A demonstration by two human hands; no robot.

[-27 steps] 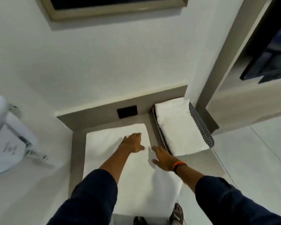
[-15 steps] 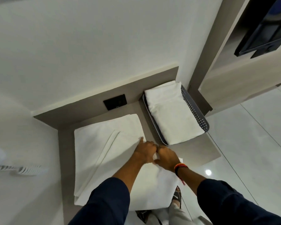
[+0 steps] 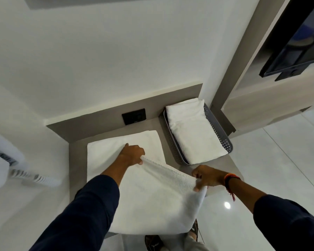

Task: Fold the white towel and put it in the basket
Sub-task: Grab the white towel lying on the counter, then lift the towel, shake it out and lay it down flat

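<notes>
A white towel (image 3: 152, 200) lies on the grey counter (image 3: 76, 153), its near part hanging over the front edge. My left hand (image 3: 132, 153) pinches one end of a raised hemmed edge near the towel's middle. My right hand (image 3: 205, 177) grips the other end of that edge at the towel's right side, so the edge is stretched between both hands above the counter. The grey perforated basket (image 3: 223, 140) stands at the back right of the counter, to the right of the towel, with a folded white towel (image 3: 192, 131) inside.
A black wall socket (image 3: 134, 116) sits on the grey backsplash behind the towel. A white wall-mounted appliance with a coiled cord (image 3: 0, 160) hangs at the left. White tiled floor (image 3: 279, 169) lies to the right, and a dark screen (image 3: 301, 46) is at the upper right.
Both hands went from lying flat on the towel to meeting at its right edge, then spread apart, lifting a hemmed edge. The left hand carried its end towards the towel's middle.
</notes>
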